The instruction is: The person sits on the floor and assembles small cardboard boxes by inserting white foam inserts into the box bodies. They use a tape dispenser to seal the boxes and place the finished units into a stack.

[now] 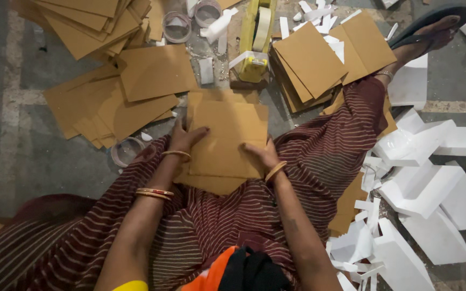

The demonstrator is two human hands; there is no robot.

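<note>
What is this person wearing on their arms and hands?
Both arms are bare, with no gloves or long sleeves. The left hand has a gold bangle at the wrist and a red-and-gold pair higher up the forearm. The right hand has one gold bangle at the wrist. A yellow sleeve edge shows near the left shoulder.

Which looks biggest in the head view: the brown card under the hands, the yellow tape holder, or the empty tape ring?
1. Brown card
2. Yellow tape holder
3. Empty tape ring
The card lies nearer the camera, so it looks larger.

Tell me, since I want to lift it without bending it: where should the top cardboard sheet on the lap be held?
Probably by its left and right edges, coming from the sides: the top cardboard sheet lies flat, and the left hand and right hand already rest there.
</note>
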